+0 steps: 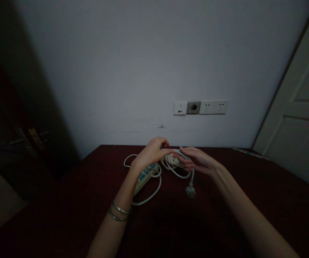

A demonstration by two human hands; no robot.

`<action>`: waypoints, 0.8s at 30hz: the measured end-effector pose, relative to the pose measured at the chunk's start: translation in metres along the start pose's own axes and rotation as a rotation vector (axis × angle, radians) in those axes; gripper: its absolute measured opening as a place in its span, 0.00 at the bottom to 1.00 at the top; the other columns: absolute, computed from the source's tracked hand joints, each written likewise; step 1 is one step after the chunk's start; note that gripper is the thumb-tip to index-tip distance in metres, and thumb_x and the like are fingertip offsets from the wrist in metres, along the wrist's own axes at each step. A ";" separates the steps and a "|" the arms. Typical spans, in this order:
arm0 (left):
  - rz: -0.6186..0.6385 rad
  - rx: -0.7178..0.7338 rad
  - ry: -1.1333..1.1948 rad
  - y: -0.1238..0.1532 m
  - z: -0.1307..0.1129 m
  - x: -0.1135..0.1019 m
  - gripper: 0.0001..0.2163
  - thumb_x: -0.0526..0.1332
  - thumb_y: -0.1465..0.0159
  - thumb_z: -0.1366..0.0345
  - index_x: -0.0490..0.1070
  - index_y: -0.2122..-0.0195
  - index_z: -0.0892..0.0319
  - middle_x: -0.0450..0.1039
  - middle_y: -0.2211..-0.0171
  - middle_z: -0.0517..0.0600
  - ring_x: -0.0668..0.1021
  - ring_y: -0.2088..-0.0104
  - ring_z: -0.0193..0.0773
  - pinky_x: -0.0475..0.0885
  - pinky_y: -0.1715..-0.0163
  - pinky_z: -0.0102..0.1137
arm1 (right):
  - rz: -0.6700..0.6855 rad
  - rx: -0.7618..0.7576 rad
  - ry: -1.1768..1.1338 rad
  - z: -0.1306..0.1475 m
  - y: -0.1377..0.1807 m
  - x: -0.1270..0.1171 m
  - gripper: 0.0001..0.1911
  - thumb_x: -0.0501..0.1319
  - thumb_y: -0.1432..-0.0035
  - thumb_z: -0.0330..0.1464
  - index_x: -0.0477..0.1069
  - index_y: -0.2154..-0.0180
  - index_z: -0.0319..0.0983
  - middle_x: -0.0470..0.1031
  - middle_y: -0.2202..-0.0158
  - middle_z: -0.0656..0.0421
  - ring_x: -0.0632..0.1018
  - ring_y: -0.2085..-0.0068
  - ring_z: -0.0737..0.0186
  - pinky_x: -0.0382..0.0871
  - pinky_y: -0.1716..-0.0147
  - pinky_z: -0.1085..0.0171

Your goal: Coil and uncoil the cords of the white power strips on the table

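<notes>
Between my two hands runs a white power cord [180,175], bent into a loop above the table. My left hand [152,153] is closed on the cord with thumb and fingers. Further along, my right hand [197,159] grips the same cord, and its plug [190,191] dangles below that hand. Partly behind my left wrist lies a power strip [145,177] with blue-green sockets, slack white cord curling around it. A second white power strip [174,159] with its cord coiled beside it shows behind my hands, partly hidden.
The dark red table [165,222] reaches back to a grey wall. Wall sockets [210,107] sit above its rear edge. A thin flat strip [251,154] lies at the back right. Doors [302,104] stand at both sides. The light is dim.
</notes>
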State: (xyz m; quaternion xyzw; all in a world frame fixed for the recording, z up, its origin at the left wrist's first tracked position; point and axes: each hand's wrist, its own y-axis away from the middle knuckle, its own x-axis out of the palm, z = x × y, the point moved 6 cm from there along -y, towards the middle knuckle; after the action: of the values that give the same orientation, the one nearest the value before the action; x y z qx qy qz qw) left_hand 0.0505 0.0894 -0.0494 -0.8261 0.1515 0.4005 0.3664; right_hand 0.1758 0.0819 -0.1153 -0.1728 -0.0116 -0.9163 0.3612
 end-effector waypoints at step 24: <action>0.026 -0.385 0.961 -0.009 0.044 0.034 0.16 0.59 0.43 0.52 0.68 0.76 0.63 0.51 0.90 0.38 0.54 0.90 0.22 0.49 0.89 0.22 | -0.073 -0.039 -0.234 0.005 -0.009 -0.013 0.15 0.59 0.44 0.37 0.60 0.77 0.36 0.47 0.87 0.72 0.43 0.87 0.79 0.43 0.92 0.79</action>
State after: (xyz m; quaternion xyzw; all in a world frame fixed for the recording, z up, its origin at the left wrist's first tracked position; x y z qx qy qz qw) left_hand 0.0525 0.1287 -0.0891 -0.9673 0.2365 0.0008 0.0919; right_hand 0.1799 0.0977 -0.1134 -0.2850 -0.0423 -0.9024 0.3205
